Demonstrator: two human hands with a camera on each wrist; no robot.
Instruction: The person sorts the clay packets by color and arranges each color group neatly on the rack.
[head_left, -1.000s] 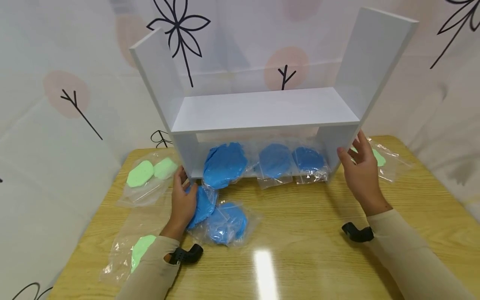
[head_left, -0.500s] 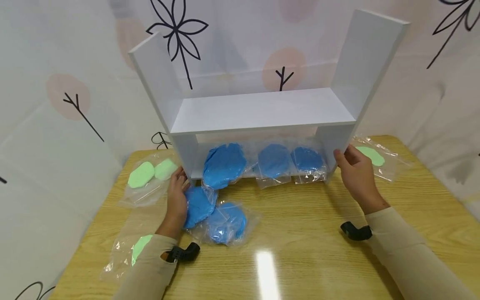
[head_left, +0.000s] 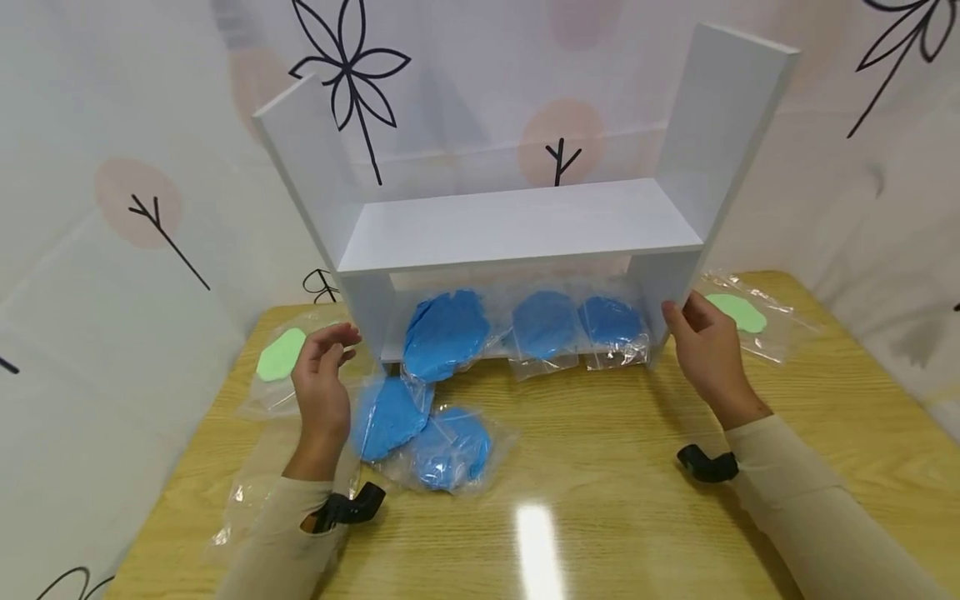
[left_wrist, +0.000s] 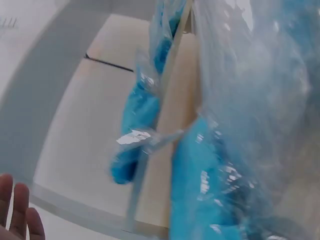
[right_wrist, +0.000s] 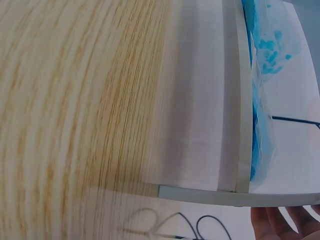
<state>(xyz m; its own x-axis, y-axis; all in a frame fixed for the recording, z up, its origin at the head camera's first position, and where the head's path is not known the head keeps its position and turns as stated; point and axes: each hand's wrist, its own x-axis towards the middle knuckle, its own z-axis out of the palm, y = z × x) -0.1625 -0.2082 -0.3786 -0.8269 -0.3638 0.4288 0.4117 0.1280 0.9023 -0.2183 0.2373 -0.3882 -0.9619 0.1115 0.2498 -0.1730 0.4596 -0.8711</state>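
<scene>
On the left, the left hand (head_left: 322, 379) has lifted off the bagged blue clay (head_left: 386, 417) it was resting on a moment ago and now hovers above it with fingers loosely spread, holding nothing, beside the green clay bag (head_left: 281, 358) near the table's (head_left: 600, 500) left edge. Centre, the white shelf unit (head_left: 517, 225) stands on the table with three blue clay bags (head_left: 543, 325) tucked in its lower compartment. On the right, the right hand (head_left: 705, 354) stays against the unit's right upright, thumb and fingers bearing on the panel, so I judge the shelf steadied from one side only.
</scene>
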